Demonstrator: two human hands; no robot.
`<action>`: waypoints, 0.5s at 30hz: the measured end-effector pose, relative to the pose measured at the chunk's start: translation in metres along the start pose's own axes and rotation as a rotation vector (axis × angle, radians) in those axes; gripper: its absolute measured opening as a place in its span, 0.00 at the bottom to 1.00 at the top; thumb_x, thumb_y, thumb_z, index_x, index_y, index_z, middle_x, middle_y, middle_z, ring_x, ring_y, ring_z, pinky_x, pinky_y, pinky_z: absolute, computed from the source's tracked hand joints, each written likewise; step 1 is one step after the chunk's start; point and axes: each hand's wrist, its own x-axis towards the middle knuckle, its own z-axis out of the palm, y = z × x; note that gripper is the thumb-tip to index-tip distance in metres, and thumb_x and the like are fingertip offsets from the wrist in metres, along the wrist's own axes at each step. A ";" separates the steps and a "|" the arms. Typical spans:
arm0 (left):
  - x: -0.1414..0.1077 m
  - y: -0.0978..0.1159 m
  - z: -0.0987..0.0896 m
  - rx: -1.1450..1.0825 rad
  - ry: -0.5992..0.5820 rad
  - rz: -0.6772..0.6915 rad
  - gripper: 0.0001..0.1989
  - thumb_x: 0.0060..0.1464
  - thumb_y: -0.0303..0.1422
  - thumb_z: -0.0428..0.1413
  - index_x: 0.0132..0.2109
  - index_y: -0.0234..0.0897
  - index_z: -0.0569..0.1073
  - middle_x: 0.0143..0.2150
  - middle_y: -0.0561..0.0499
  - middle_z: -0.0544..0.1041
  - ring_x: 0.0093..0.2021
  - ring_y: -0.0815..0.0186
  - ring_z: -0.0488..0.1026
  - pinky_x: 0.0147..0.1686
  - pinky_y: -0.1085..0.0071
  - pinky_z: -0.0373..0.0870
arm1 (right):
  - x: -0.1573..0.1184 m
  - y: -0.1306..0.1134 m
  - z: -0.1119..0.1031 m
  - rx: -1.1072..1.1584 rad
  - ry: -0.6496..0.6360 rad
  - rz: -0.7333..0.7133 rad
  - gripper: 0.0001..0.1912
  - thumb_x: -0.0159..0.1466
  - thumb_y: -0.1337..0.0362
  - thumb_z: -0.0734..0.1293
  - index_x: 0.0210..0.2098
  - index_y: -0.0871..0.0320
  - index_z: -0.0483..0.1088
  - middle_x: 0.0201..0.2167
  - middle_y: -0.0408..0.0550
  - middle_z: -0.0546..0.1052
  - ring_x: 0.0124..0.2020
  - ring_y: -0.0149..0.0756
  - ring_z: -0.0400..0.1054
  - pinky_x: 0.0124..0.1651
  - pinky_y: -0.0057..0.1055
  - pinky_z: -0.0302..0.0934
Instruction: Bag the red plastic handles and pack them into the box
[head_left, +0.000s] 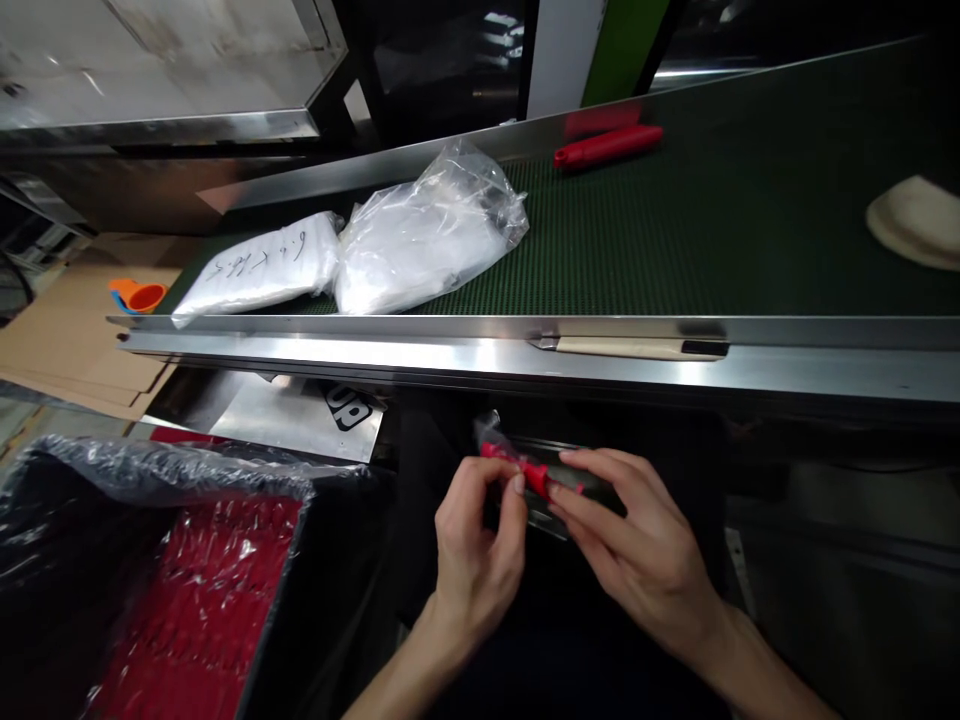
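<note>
Both of my hands are close together below the steel edge of the belt. My left hand (478, 550) pinches a small red plastic piece (535, 476) between thumb and fingers. My right hand (637, 545) grips its other end with the fingertips. A crumpled clear plastic wrap (490, 432) sticks up behind the piece, and a dark, glossy strip (574, 480) lies under it. The red piece's exact shape is partly hidden by my fingers.
A green conveyor belt (675, 240) with steel rails runs across the view, carrying white bagged goods (424, 245), a red cylinder (609, 146) and a beige pad (916, 222). A black bin (202, 590) of wrapped red items stands at lower left. A beige-handled tool (637, 347) sits along the rail.
</note>
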 end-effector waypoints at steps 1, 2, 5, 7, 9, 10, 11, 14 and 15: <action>0.003 0.001 -0.003 0.009 -0.021 -0.013 0.03 0.64 0.29 0.52 0.40 0.39 0.70 0.36 0.53 0.71 0.36 0.67 0.69 0.38 0.72 0.66 | 0.002 0.002 -0.003 -0.079 -0.085 -0.096 0.20 0.61 0.80 0.66 0.51 0.58 0.74 0.54 0.58 0.71 0.56 0.49 0.64 0.53 0.49 0.67; 0.006 0.001 -0.005 0.015 -0.056 -0.027 0.04 0.65 0.29 0.51 0.40 0.38 0.70 0.35 0.53 0.71 0.35 0.67 0.69 0.36 0.72 0.65 | 0.004 0.003 -0.005 -0.147 -0.162 -0.157 0.21 0.62 0.80 0.64 0.52 0.60 0.73 0.56 0.60 0.69 0.57 0.51 0.62 0.53 0.51 0.67; 0.009 0.004 -0.011 0.013 -0.210 -0.031 0.06 0.65 0.29 0.50 0.38 0.37 0.70 0.34 0.52 0.69 0.33 0.68 0.67 0.33 0.72 0.64 | 0.008 0.006 -0.004 -0.224 -0.328 -0.165 0.17 0.64 0.78 0.61 0.50 0.61 0.72 0.55 0.59 0.70 0.54 0.52 0.64 0.49 0.51 0.69; 0.008 0.008 -0.016 -0.002 -0.296 0.018 0.06 0.65 0.28 0.50 0.39 0.37 0.71 0.35 0.51 0.70 0.35 0.67 0.68 0.36 0.71 0.66 | 0.008 0.006 -0.001 -0.183 -0.342 -0.152 0.15 0.65 0.77 0.60 0.48 0.61 0.71 0.51 0.57 0.73 0.50 0.48 0.68 0.47 0.47 0.70; 0.007 0.011 -0.022 -0.018 -0.319 0.072 0.06 0.65 0.29 0.50 0.42 0.37 0.72 0.40 0.49 0.72 0.41 0.65 0.70 0.44 0.69 0.68 | 0.006 0.003 0.001 -0.101 -0.259 -0.161 0.15 0.65 0.76 0.61 0.49 0.61 0.70 0.46 0.55 0.75 0.47 0.43 0.71 0.47 0.42 0.70; 0.007 0.012 -0.025 -0.016 -0.314 0.090 0.06 0.64 0.31 0.53 0.47 0.38 0.73 0.44 0.47 0.72 0.46 0.63 0.70 0.49 0.67 0.68 | 0.006 0.000 0.002 -0.063 -0.199 -0.158 0.14 0.65 0.76 0.63 0.49 0.61 0.70 0.45 0.53 0.76 0.45 0.40 0.72 0.47 0.39 0.71; 0.007 0.012 -0.029 -0.006 -0.311 0.109 0.12 0.62 0.34 0.57 0.52 0.39 0.71 0.50 0.45 0.71 0.52 0.60 0.69 0.54 0.65 0.67 | 0.005 -0.004 0.002 -0.033 -0.136 -0.137 0.14 0.65 0.76 0.64 0.49 0.60 0.70 0.44 0.51 0.76 0.44 0.38 0.73 0.47 0.35 0.71; 0.005 0.007 -0.038 0.076 -0.434 0.208 0.41 0.50 0.39 0.68 0.67 0.40 0.58 0.64 0.39 0.62 0.63 0.50 0.60 0.63 0.57 0.60 | 0.007 -0.012 -0.002 0.021 -0.057 0.034 0.07 0.65 0.69 0.68 0.43 0.56 0.74 0.40 0.45 0.78 0.38 0.34 0.75 0.44 0.26 0.72; 0.004 0.005 -0.040 0.118 -0.497 0.237 0.44 0.50 0.37 0.68 0.68 0.40 0.55 0.63 0.38 0.63 0.62 0.49 0.62 0.62 0.56 0.62 | 0.009 -0.012 -0.003 0.044 -0.051 0.074 0.05 0.65 0.66 0.68 0.41 0.55 0.75 0.39 0.43 0.79 0.35 0.33 0.76 0.41 0.24 0.72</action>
